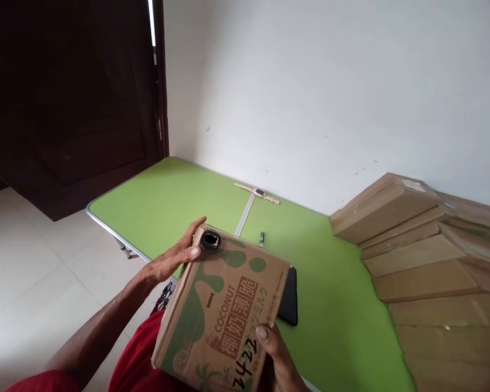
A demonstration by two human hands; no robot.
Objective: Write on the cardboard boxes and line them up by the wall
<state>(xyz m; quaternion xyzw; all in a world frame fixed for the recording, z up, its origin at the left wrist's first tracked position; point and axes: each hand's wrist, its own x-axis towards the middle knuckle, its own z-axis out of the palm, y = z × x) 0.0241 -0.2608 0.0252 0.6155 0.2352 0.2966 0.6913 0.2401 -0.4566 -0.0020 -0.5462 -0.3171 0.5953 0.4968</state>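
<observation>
A brown cardboard box (228, 305) with green print, the word COCONUT and handwritten digits is held tilted over the near edge of the green table. Near its upper left corner is a round hole (210, 240) with a black rim. My left hand (175, 258) grips the box's left side, thumb on the top face close to the hole. At the lower right edge, my right hand (280, 359) holds the box with its thumb on the printed face; its other fingers are hidden underneath. Partly behind the box lies a black flat object (288, 299).
Several flattened-looking cardboard boxes (424, 261) lean in a row along the right of the green table (343, 294). A pink-strapped watch (259, 193) lies by the wall, and a small dark object (262, 238) lies nearer. A dark door (73, 98) stands at left.
</observation>
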